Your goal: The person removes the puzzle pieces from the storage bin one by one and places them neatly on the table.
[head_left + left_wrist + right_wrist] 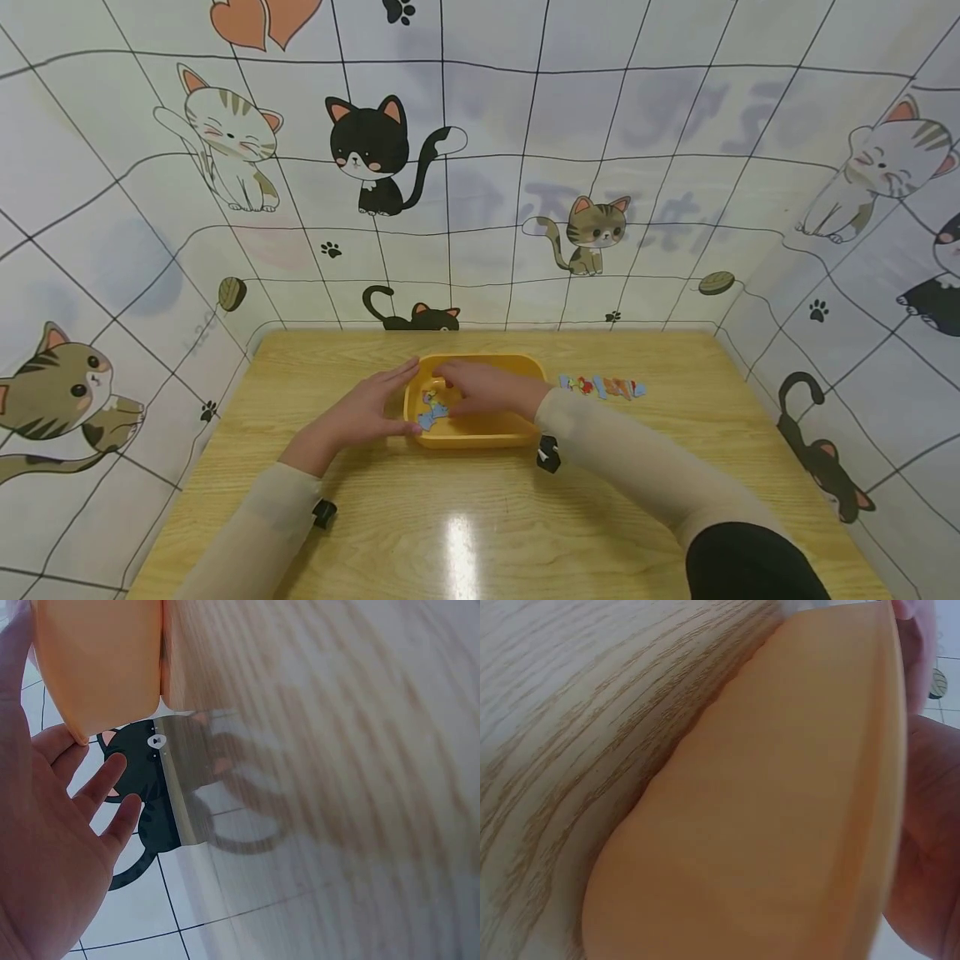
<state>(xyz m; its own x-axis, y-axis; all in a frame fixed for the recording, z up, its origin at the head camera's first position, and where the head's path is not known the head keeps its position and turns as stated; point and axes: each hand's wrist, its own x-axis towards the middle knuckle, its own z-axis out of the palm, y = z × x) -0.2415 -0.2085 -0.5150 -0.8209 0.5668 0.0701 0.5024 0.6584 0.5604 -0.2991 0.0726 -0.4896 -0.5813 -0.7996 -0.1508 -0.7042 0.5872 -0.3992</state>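
Note:
A yellow plastic tray [480, 442] stands on the table, its outer wall [742, 795] filling much of the right wrist view. My left hand [360, 412] spans the tray's left end, fingers at the far corner and thumb near the front. In the left wrist view, the index finger touches the tray's edge [101, 667] and the other fingers spread free. My right hand [483, 387] reaches into the tray, fingers pointing down; what lies under its fingertips is hidden. Beside them are several light blue puzzle pieces with coloured prints [431, 414].
Right of the tray, a short row of colourful puzzle pieces [607, 387] lies on the wooden table [420, 525]. White walls with cat drawings [487, 192] enclose the table at the back and sides.

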